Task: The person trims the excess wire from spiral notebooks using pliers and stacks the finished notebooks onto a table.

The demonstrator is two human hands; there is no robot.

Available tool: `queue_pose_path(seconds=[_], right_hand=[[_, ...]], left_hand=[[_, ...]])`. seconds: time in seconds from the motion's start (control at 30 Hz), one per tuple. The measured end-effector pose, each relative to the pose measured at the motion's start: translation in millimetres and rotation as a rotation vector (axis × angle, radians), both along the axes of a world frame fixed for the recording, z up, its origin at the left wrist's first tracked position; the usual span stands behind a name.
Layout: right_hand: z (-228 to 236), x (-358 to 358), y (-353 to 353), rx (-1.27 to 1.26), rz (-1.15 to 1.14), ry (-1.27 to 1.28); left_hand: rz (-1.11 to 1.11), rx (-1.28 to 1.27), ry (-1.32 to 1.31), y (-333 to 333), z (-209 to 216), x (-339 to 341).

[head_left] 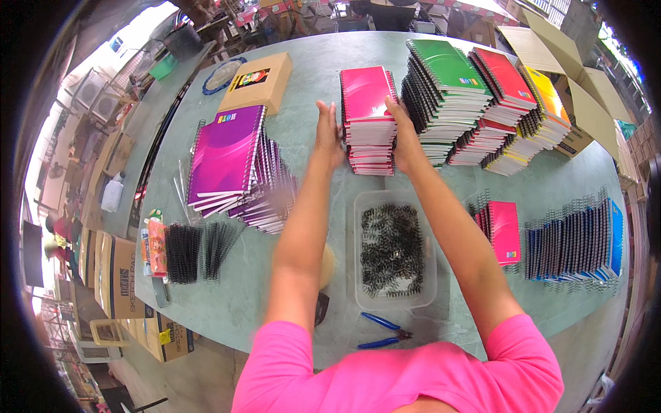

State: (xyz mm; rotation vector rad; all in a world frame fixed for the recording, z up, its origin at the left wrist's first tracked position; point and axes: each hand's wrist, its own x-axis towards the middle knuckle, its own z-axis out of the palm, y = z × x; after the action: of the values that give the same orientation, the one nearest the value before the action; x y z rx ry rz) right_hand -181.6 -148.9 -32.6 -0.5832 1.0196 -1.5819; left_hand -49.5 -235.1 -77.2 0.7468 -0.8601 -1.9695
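Observation:
A stack of pink spiral notebooks point(370, 96) stands on the table between my hands. My left hand point(329, 135) is upright along its left side, fingers stretched out; I cannot tell whether it touches the covers. Against the right side lies my right hand point(406, 141), its thumb at the top cover's edge and its other fingers partly hidden. Neither hand is closed round a notebook. Just right of the stack rise green notebooks point(447, 69), then red notebooks point(506, 77) and yellow notebooks point(544, 103). Fanned purple notebooks point(227, 151) lie to the left.
Nearer me are a clear plastic tub point(360, 275) of black wire coils point(392, 248) and blue-handled pliers point(382, 330). More coils point(184, 251) lie left. Pink notebooks point(505, 233) and blue notebooks point(575, 237) sit right. A cardboard box point(272, 76) is far left; open cartons point(592, 103) flank the right edge.

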Motion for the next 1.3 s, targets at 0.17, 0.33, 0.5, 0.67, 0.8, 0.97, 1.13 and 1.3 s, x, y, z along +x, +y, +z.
queue_pose_path(seconds=[0.17,0.33,0.5,0.67,0.8,0.97,1.13,1.3], right_hand=[[-9,-10,-13,-0.010,-0.059,0.126],[-6,-11,4,-0.032,0.044,0.052],[30,-5,124,-0.007,0.341,0.720],[26,-160,231,0.108,-0.233,0.965],[-23,-206,267,0.614,-0.187,0.718],[-86,-184,262,0.518,-0.074,0.698],[-94,-144,366,0.532,-0.324,0.502],[-82,-57,495,0.590,-0.732,0.210]], left_hand=[[-0.054,-0.060,0.208,27,20,-35],[0.128,-0.019,0.145,4,14,-29],[0.497,-0.561,-0.544,21,57,17],[0.535,-1.153,-0.713,169,107,-50],[-0.547,-0.246,-0.413,279,48,-127],[-0.248,0.084,-0.340,254,-84,-199],[-0.558,-0.084,-0.444,321,-87,-194],[-0.712,-0.605,-0.727,440,-63,-159]])
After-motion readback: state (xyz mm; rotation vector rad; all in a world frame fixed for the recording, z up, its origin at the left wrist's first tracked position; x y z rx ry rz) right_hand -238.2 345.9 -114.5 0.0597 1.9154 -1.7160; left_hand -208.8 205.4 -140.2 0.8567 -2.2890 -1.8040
